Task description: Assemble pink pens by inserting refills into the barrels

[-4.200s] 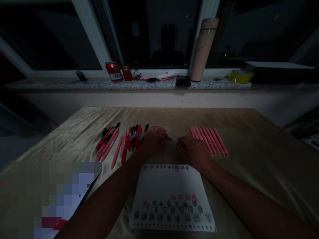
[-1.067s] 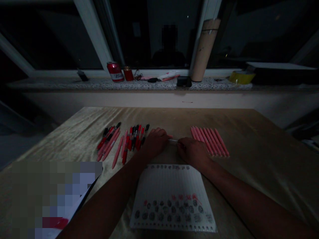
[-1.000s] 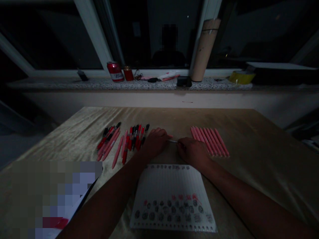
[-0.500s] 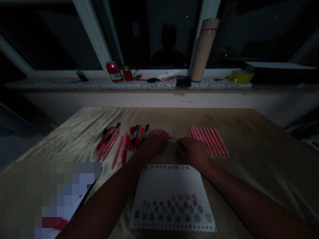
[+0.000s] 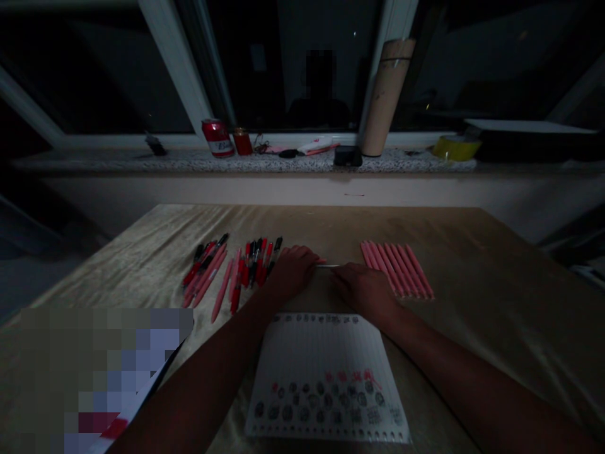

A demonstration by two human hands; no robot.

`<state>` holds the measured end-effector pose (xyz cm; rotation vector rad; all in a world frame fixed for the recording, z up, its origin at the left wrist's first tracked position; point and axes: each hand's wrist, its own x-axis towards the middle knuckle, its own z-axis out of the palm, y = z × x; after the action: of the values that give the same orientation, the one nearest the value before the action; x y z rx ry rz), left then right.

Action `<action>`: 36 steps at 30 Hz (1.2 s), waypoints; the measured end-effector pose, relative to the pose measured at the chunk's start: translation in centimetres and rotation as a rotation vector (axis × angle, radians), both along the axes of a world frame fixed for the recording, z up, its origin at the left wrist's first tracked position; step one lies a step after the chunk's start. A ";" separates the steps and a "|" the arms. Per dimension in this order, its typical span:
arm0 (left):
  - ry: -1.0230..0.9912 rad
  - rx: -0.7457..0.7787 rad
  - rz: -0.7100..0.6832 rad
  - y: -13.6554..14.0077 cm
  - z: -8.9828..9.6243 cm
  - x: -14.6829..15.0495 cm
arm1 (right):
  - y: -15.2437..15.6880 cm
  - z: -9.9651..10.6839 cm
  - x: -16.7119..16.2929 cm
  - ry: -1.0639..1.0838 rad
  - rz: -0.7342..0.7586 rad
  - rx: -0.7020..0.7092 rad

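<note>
Above the notepad, my left hand (image 5: 293, 268) is closed, with a bit of a pink pen (image 5: 321, 260) showing at its fingertips. A thin pale rod like a pen refill (image 5: 327, 266) spans the gap to my right hand (image 5: 363, 284). The right fingers are closed at the rod's other end, and their grip is partly hidden. Left of my left hand lie mixed red and black pens (image 5: 258, 261) and loose pink pens (image 5: 222, 290). Right of my right hand, several pink pens (image 5: 401, 268) lie side by side in a slanted row.
A lined spiral notepad (image 5: 326, 353) with black and red scribbles lies between my forearms. On the windowsill stand a red can (image 5: 218, 139), a smaller red container (image 5: 242, 141), a tall tube (image 5: 388, 98), a black object (image 5: 348, 155) and yellow tape (image 5: 456, 147).
My right hand has shifted slightly, its fingers now flatter, and a little more of the pale rod shows. My left hand stays almost in place.
</note>
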<state>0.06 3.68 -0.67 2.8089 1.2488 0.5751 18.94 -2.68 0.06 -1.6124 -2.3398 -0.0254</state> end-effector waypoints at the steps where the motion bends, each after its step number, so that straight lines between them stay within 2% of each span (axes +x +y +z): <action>1: -0.005 0.000 -0.001 0.0 0.0 0.0 | 0.0 -0.1 0.0 -0.005 0.007 -0.005; 10: -0.105 0.044 -0.023 -0.1 0.2 0.0 | 0.0 -0.1 -0.1 -0.045 0.092 -0.053; 15: -0.125 0.057 -0.029 -0.1 0.2 0.0 | 0.0 0.0 -0.3 0.029 0.082 -0.066; 24: -0.134 0.027 -0.101 -0.4 0.5 -0.1 | 0.0 -0.3 0.1 0.175 0.154 -0.043; 36: 0.041 0.004 -0.210 -1.0 0.4 -0.1 | 0.4 -0.5 0.2 0.075 0.056 -0.027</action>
<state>-0.05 2.66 -0.29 2.9183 0.9405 0.5122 19.11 -2.31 -0.43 -1.5317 -2.3371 0.0776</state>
